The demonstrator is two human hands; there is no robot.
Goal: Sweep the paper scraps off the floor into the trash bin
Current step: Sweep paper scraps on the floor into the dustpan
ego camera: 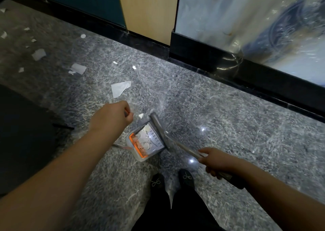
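A: Where are the paper scraps [121, 88]?

B: Some lie inside the dustpan [146, 141], just by its orange comb [136, 143]. One tiny scrap sits right past the dustpan's far edge. A big white piece lies a bit farther out from the dustpan, and many more are spread well beyond it, toward the far left of the grey floor [211, 107].

A: What are the hands doing?

B: The left hand [115, 115] is a closed fist above the dustpan's left side, and it grips a thin handle. The right hand [215, 160] is on the dustpan's right, with its fingers curled round the broom [159, 128] stick. The broom head lies along the dustpan's right edge, touching it.

A: What else is there?

B: Two black shoes [186, 178] stand on the floor, on the near side of the dustpan. A black baseboard [228, 68] runs along the wall, far behind the dustpan.
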